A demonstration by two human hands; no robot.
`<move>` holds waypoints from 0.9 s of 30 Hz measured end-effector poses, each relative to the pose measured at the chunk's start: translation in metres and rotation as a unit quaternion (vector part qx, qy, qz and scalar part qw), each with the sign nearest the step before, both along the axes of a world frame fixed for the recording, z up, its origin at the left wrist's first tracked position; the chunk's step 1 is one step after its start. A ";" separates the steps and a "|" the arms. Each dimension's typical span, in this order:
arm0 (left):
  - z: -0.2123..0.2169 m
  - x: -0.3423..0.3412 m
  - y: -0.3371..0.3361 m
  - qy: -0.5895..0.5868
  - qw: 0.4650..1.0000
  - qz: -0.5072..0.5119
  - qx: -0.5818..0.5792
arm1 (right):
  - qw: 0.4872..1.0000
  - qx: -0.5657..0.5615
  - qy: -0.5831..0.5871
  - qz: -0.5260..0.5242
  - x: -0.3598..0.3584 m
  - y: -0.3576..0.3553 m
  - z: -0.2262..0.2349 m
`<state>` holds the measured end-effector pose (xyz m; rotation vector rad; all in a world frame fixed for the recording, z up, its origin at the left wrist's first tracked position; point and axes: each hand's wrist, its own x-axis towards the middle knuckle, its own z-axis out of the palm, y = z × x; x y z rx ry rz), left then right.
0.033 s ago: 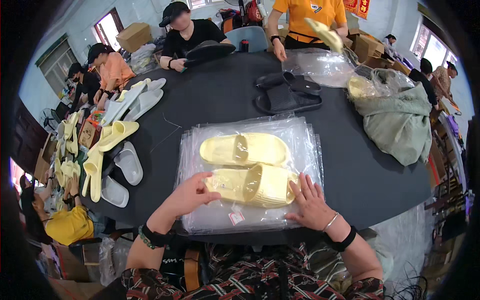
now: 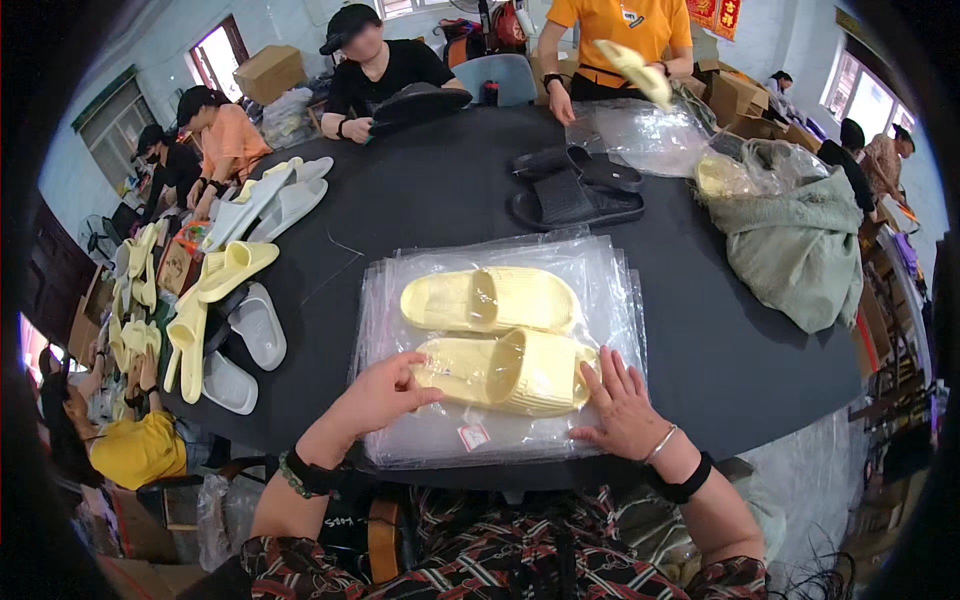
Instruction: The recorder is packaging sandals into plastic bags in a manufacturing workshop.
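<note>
Two pale yellow slippers lie side by side inside a clear plastic bag [image 2: 590, 430], the far slipper [image 2: 530, 295] and the near slipper [image 2: 545, 372] both with toes to the right. The bag rests on a stack of similar clear bags. My left hand [image 2: 382, 393] is at the heel of the near slipper, thumb and index finger apart and the other fingers curled. Flat over the toe end, my right hand [image 2: 622, 408] has its fingers stretched out. A small white and red label [image 2: 473, 436] shows below the near slipper.
Yellow slippers [image 2: 185, 345] and grey slippers [image 2: 258, 325] lie at the left. Black slippers [image 2: 577, 197] sit beyond the bags, with a green sack [image 2: 790, 245] at right. Across the dark table [image 2: 420, 200], one person holds a black slipper, another a yellow one.
The yellow slipper held by the person in orange has shifted a little to the left. My hands and the bagged slippers look almost unmoved.
</note>
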<state>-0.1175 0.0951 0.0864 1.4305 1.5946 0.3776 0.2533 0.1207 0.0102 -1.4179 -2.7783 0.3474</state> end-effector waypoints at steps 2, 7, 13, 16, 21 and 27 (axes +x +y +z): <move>-0.004 -0.005 -0.005 -0.009 1.000 -0.014 0.010 | 1.000 -0.010 0.000 -0.005 0.001 0.003 -0.005; -0.002 -0.021 -0.039 -0.115 0.983 -0.053 0.136 | 0.999 -0.024 0.028 -0.008 0.007 0.008 -0.015; -0.004 -0.035 -0.045 -0.201 0.975 -0.059 0.073 | 0.998 -0.057 0.002 -0.014 0.006 0.008 -0.010; -0.005 -0.052 -0.031 -0.323 0.945 -0.056 -0.004 | 0.998 -0.064 0.012 -0.007 0.002 0.010 -0.010; 0.001 -0.042 0.024 -0.205 0.978 0.020 -0.030 | 0.998 -0.059 0.014 -0.014 0.006 0.009 -0.019; -0.013 -0.020 0.083 0.209 0.807 -0.409 0.371 | 0.998 -0.052 0.029 -0.015 0.006 0.009 -0.011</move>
